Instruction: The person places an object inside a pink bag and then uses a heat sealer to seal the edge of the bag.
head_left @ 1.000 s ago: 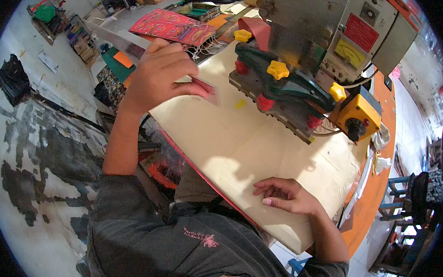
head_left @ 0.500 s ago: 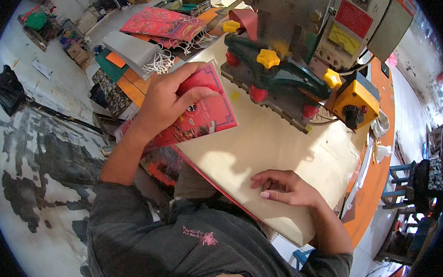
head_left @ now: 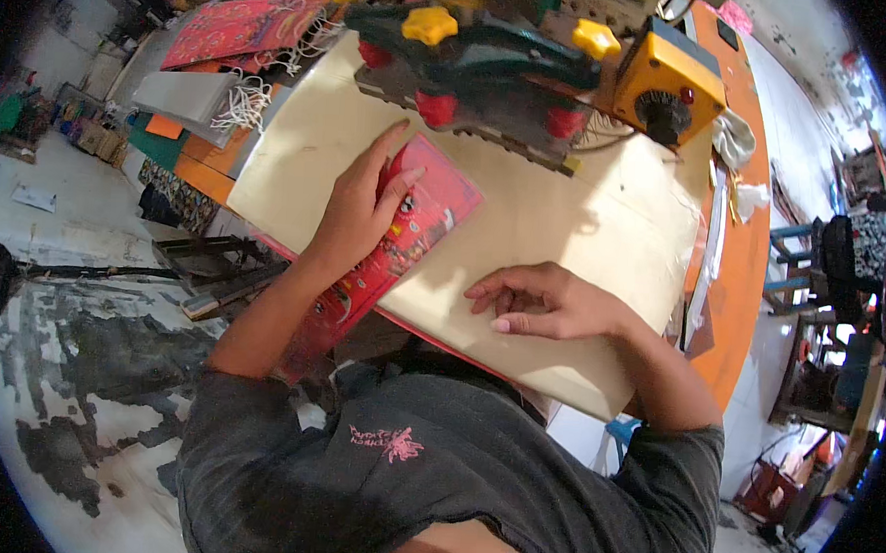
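Observation:
A long red printed sheet (head_left: 415,233), glossy like clear plastic, lies slantwise over the front left edge of the cream-covered work surface (head_left: 626,226). My left hand (head_left: 366,207) grips its left side, thumb on top. Some of the fingers stretch past the sheet's edge, and the undersides of the others are hidden. My right hand (head_left: 534,299) rests on the cream cover near the front edge, empty, its fingers loosely bent and apart. Beyond both hands stands a dark press head (head_left: 484,63) with yellow star knobs (head_left: 430,26) and red fittings.
A yellow control box (head_left: 671,83) with a black dial sits beside the press. Red printed bags (head_left: 237,33) with white cords and a stack of grey-white bags (head_left: 182,98) lie at the back left. A white cloth (head_left: 734,142) hangs near the orange table's (head_left: 738,292) right side.
My left hand has lowered the red sheet toward the work surface, so more of its length shows. My right hand stays on the cover. The view has shifted, with the press now higher in the picture.

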A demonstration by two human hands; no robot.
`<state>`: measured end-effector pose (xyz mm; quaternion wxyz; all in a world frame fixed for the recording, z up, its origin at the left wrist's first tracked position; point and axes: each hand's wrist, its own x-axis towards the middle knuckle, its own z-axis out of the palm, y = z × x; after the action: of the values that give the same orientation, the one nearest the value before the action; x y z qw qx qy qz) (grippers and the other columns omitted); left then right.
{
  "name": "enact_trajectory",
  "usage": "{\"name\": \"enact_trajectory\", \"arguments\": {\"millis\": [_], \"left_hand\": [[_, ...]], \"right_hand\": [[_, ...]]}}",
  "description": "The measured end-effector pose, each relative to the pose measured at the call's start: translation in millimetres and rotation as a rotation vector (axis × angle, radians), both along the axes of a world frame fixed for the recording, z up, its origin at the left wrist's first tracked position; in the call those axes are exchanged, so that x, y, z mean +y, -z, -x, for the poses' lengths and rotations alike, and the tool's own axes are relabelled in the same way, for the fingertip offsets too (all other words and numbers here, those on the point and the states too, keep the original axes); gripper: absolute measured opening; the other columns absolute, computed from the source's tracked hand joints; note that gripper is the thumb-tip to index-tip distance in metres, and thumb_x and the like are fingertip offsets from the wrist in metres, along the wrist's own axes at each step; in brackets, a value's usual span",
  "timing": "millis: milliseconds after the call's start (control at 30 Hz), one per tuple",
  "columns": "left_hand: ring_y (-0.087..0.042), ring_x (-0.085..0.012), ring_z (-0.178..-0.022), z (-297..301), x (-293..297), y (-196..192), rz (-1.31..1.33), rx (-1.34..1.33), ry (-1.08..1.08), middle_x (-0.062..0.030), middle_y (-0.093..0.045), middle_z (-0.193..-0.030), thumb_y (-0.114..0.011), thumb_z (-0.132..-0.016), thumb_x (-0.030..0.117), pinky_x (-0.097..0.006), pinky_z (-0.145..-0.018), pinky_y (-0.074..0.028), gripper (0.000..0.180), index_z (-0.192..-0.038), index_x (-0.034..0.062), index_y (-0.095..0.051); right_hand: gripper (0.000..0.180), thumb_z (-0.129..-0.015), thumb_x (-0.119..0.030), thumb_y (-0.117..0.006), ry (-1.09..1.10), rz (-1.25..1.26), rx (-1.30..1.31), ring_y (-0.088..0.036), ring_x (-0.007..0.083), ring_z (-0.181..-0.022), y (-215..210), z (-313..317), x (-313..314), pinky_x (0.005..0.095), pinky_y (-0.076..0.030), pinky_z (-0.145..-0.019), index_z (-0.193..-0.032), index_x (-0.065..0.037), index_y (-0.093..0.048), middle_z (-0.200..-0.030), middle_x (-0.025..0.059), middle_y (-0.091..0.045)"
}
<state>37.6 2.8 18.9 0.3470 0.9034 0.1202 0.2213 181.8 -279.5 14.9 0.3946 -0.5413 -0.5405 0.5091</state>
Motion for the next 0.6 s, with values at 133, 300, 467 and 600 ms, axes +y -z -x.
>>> {"name": "enact_trajectory", "arguments": {"millis": [133,300,467,600], "left_hand": [[-0.066,-0.0367,-0.113,-8,0,35,-0.173,-0.065,0.066,-0.0203,-0.067,-0.127,-0.069,-0.106,0.015,-0.047,-0.103,-0.052,0.047,-0.152,0.0093,-0.060],[-0.056,-0.0396,-0.135,-6,0,53,-0.350,-0.005,0.089,-0.0178,-0.060,-0.143,-0.075,-0.099,0.010,-0.050,-0.115,-0.046,0.040,-0.139,0.0128,-0.071],[-0.047,-0.0415,-0.150,-5,17,41,-0.343,0.006,0.365,-0.0187,-0.052,-0.160,-0.081,-0.093,0.016,-0.052,-0.126,-0.038,0.057,-0.147,0.0109,-0.066],[-0.041,-0.0383,-0.158,-3,21,34,-0.410,0.127,0.461,-0.0166,-0.046,-0.169,-0.081,-0.094,0.027,-0.056,-0.129,-0.033,0.071,-0.158,0.0071,-0.055]], "right_hand": [[0.051,-0.107,-0.037,-0.072,0.005,0.002,0.013,-0.073,0.0269,-0.118,0,2,-1,0.0410,-0.057,-0.105,-0.144,-0.002,-0.063,-0.128,0.0151,-0.075],[0.050,-0.107,-0.036,-0.073,0.016,-0.001,0.006,-0.073,0.0254,-0.114,0,1,0,0.0399,-0.057,-0.103,-0.144,-0.003,-0.064,-0.125,0.0141,-0.076],[0.052,-0.104,-0.028,-0.077,0.032,-0.027,0.010,-0.070,0.0169,-0.102,9,2,-1,0.0334,-0.056,-0.093,-0.147,-0.003,-0.065,-0.124,0.0094,-0.077],[0.052,-0.103,-0.027,-0.078,0.037,-0.028,-0.027,-0.070,0.0164,-0.100,2,2,1,0.0333,-0.056,-0.092,-0.147,-0.003,-0.065,-0.121,0.0089,-0.077]]}}
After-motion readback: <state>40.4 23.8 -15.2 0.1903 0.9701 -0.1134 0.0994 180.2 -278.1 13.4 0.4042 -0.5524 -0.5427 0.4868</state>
